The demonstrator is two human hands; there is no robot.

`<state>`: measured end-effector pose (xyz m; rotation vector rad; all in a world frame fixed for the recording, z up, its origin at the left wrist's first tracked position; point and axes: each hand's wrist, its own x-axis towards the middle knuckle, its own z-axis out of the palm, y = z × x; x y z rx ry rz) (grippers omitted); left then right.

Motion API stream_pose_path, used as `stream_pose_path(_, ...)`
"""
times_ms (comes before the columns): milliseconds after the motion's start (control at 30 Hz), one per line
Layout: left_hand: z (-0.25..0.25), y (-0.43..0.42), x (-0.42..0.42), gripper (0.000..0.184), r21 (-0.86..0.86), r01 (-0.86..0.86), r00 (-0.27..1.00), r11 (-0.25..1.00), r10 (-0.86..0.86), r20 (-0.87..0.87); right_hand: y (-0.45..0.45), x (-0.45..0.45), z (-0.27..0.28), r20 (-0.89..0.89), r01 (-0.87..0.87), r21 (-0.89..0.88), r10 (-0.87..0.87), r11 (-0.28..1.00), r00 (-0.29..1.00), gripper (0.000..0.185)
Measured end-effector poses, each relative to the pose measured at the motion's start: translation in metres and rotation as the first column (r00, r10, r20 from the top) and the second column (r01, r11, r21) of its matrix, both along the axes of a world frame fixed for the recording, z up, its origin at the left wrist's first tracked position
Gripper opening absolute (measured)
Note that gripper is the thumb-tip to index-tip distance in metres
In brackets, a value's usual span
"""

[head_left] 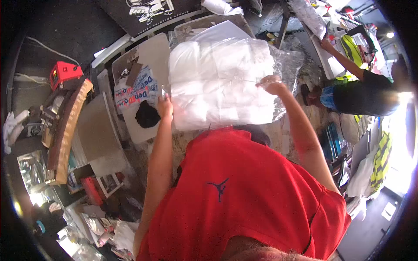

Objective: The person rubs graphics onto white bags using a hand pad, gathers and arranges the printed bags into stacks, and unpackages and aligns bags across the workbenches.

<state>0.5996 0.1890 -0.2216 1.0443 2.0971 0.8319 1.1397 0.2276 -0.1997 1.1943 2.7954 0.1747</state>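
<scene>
A large stack of folded white material (217, 82), covered in clear plastic (289, 65), lies on the table in front of me. At its left edge my left hand (165, 108) is closed, with a small shiny bit at the fingertips that I cannot make out. My right hand (272, 85) rests over the right side of the stack, fingers stretched toward its middle and slightly apart. Loose plastic bunches beyond the right hand. A black cloth-like lump (147, 115) sits left of my left hand, near a printed plastic sheet (137, 89).
Flat grey boards (98, 135) stand to the left, near a curved wooden piece (69, 130) and a red machine (65, 74). At the right, another person (361, 93) reaches over a second table (328, 58). High-visibility clothing (381, 158) hangs nearby.
</scene>
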Motion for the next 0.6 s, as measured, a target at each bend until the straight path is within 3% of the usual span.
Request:
stream_pose_path(33,-0.006,0.001,-0.003,0.049,0.049,-0.019,0.994,0.999,0.024,-0.105,-0.002,0.011,0.016,0.194,-0.04,0.137,0.012,0.99,0.981,0.023)
stream_pose_path(67,-0.016,0.005,-0.008,0.046,0.101,-0.035,0.978,0.994,0.055,-0.203,-0.005,0.008,0.072,0.089,0.16,-0.093,-0.151,0.983,0.984,0.022)
stream_pose_path(100,-0.044,0.01,-0.02,0.039,0.206,-0.005,0.955,0.979,0.066,-0.29,-0.011,-0.005,0.147,0.025,0.32,-0.331,-0.331,0.888,0.943,0.024)
stream_pose_path(133,-0.026,0.009,-0.011,0.035,0.181,-0.143,0.989,0.973,0.147,-0.009,-0.018,-0.012,0.187,-0.081,0.477,-0.457,-0.569,0.751,0.818,0.033)
stream_pose_path(167,-0.001,0.011,-0.003,0.031,0.12,-0.268,0.936,0.956,0.229,0.268,-0.026,-0.009,0.213,-0.152,0.487,-0.42,-0.588,0.766,0.794,0.044)
stream_pose_path(200,0.003,0.014,0.0,0.024,0.092,-0.308,0.919,0.947,0.271,0.286,-0.033,0.01,0.228,-0.131,0.51,-0.343,-0.578,0.789,0.805,0.041)
stream_pose_path(233,0.015,0.015,0.004,0.024,0.089,-0.293,0.921,0.952,0.257,0.292,-0.047,0.016,0.26,-0.123,0.623,-0.374,-0.703,0.687,0.701,0.036)
stream_pose_path(267,0.029,0.018,0.009,0.023,0.039,-0.272,0.927,0.962,0.251,0.278,-0.065,0.027,0.285,-0.238,0.625,-0.264,-0.678,0.735,0.696,0.031)
stream_pose_path(300,0.038,0.02,0.016,0.022,-0.014,-0.246,0.934,0.969,0.241,0.264,-0.084,0.044,0.303,-0.298,0.725,-0.248,-0.763,0.642,0.574,0.028)
stream_pose_path(367,0.026,0.03,0.039,0.021,0.016,-0.162,0.915,0.987,0.144,0.378,-0.128,0.058,0.358,-0.431,0.799,-0.026,-0.728,0.601,0.533,0.028)
stream_pose_path(400,0.012,0.041,0.061,0.021,0.191,0.011,0.99,0.982,-0.038,0.139,-0.153,0.104,0.361,-0.545,0.796,0.023,-0.66,0.605,0.517,0.023)
stream_pose_path(433,0.001,0.047,0.082,0.021,0.315,0.221,0.973,0.923,-0.188,-0.133,-0.184,0.12,0.384,-0.64,0.902,0.059,-0.678,0.427,0.362,0.016)
stream_pose_path(467,0.014,0.05,0.113,0.021,0.326,0.286,0.955,0.901,-0.24,-0.173,-0.214,0.161,0.417,-0.332,0.945,0.29,-0.911,0.149,0.245,0.013)
stream_pose_path(500,0.038,0.057,0.15,0.021,0.348,0.347,0.934,0.871,-0.29,-0.207,-0.26,0.202,0.452,-0.032,0.439,0.728,-0.614,0.526,0.789,0.016)
stream_pose_path(533,0.054,0.062,0.176,0.021,0.367,0.355,0.935,0.86,-0.333,-0.124,-0.328,0.302,0.478,-0.53,0.877,0.455,-0.744,0.156,0.408,0.024)
stream_pose_path(567,0.054,0.073,0.195,0.024,0.397,0.416,0.909,0.818,-0.384,-0.161,-0.354,0.276,0.518,-0.518,0.793,0.608,-0.748,0.018,0.414,0.023)
stream_pose_path(600,0.071,0.084,0.213,0.025,0.365,0.438,0.897,0.821,-0.423,-0.126,-0.379,0.279,0.552,-0.772,0.941,0.29,-0.624,-0.177,0.121,0.023)
